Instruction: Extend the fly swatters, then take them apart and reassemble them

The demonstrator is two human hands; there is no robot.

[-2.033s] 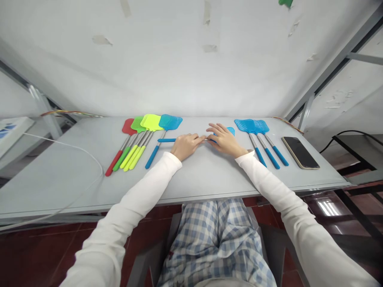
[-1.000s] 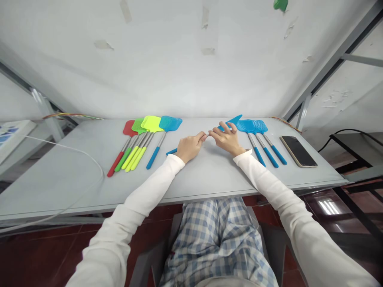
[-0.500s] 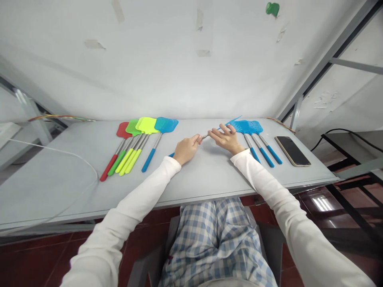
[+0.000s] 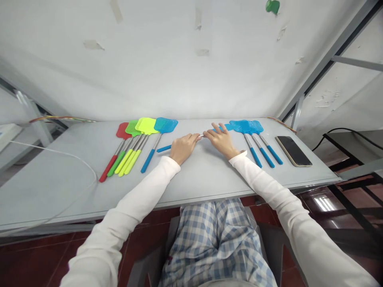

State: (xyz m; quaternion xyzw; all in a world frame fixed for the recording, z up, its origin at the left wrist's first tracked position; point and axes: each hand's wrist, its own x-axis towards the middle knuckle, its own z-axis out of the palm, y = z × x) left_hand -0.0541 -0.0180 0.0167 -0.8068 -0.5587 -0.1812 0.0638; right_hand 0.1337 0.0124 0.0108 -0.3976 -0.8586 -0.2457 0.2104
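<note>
Between my hands is a blue fly swatter (image 4: 164, 148) with a metal shaft, held crosswise above the table. My left hand (image 4: 184, 147) is closed around its shaft near the handle, which sticks out to the left. My right hand (image 4: 220, 140) pinches the shaft nearer the head, its other fingers raised; the head is partly hidden behind them. Right of it lie several blue fly swatters (image 4: 249, 126) with overlapping heads. To the left, another blue swatter (image 4: 166, 125) lies beside yellow swatters (image 4: 146, 125), a green one (image 4: 132, 127) and a red one (image 4: 123, 130).
A smartphone (image 4: 293, 151) lies at the right of the grey table (image 4: 206, 179). A white cable (image 4: 68, 153) loops over the table's left side. Behind stands a white wall (image 4: 179, 79) with tape scraps; metal frame posts (image 4: 299, 107) rise at the sides.
My hands have come closer together along the swatter's shaft. Its handle now shows further left of my left hand, and its head has turned and drawn in towards my right hand.
</note>
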